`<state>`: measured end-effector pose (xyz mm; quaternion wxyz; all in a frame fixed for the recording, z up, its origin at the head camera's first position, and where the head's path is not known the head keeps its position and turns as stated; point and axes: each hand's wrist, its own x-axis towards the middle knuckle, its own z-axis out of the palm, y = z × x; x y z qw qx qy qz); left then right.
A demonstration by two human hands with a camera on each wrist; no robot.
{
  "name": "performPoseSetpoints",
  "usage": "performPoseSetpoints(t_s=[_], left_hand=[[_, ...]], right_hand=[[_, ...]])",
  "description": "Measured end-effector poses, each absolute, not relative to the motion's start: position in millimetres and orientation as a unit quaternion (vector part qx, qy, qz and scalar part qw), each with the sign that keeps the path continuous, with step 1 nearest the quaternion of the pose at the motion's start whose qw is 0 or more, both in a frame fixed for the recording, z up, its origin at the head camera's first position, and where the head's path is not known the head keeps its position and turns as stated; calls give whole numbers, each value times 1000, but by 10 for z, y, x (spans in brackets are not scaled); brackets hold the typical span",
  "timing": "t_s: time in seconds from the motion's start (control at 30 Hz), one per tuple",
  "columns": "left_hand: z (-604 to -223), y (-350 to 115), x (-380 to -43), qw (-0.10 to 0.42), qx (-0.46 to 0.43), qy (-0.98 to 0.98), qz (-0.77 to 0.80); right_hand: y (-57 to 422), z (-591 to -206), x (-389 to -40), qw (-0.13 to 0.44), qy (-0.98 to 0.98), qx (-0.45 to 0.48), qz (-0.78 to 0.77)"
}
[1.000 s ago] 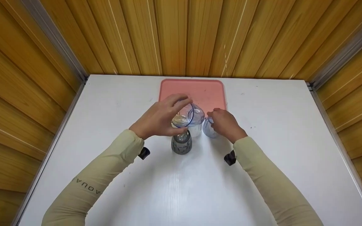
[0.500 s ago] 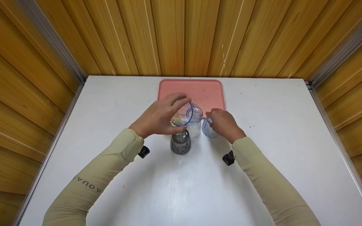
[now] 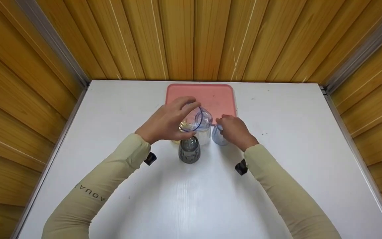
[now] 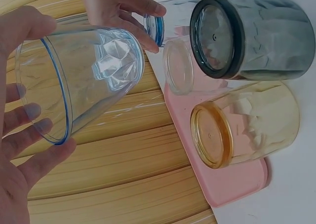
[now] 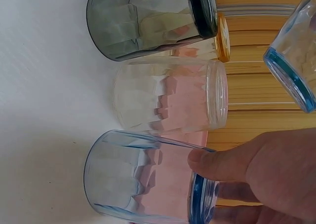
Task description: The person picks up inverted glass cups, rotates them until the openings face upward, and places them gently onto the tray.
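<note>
My left hand holds a clear blue-rimmed drinking glass by its rim, thumb on one side and fingers on the other. This glass is tilted, off the table, above the others. My right hand pinches the base of a second bluish glass, which stands upside down on the table. Beside it, also inverted, are a clear glass, a smoky grey glass and an amber glass. In the head view, the left hand and its glass largely hide the amber one.
A pink tray lies behind the glasses, near the back edge of the white table. Wood-patterned panels enclose the back and both sides. The grey glass is nearest the person.
Both hands keep their holds. The left hand and its glass rise very slightly, showing more of the grey glass's base. The whole scene shifts a little left in view.
</note>
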<state>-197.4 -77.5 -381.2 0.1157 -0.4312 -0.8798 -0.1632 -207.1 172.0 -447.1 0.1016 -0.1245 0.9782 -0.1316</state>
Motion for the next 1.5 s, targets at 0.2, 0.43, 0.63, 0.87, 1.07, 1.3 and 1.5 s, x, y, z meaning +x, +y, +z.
performPoseSetpoints(t_s=[0.2,0.43,0.63,0.87,1.07,1.3,1.5], left_hand=[[-3804,-773,-1985,114,-433,-878,-167],[-3791,-766,-1994,110,-430,-881,-165],[-3786,-760,-2000,109,-424,-884,-164],[-3786,-740,-2011,112,-421,-886,-156],[-3775,-736,-2019,113,-415,-890,-151],[-3761,-741,-2022,103,-409,-894,-150],[-3767,-742,-2034,113,-407,-894,-147]], right_hand=[[1722,-4483,-2073,90,979,-138,-116],[1719,-4488,-2078,72,981,-152,-100],[1719,-4500,-2079,67,980,-156,-101],[1718,-4509,-2085,60,981,-164,-90],[1718,-4510,-2081,58,981,-165,-88],[1727,-4528,-2085,57,981,-165,-88],[1740,-4541,-2089,46,980,-178,-81]])
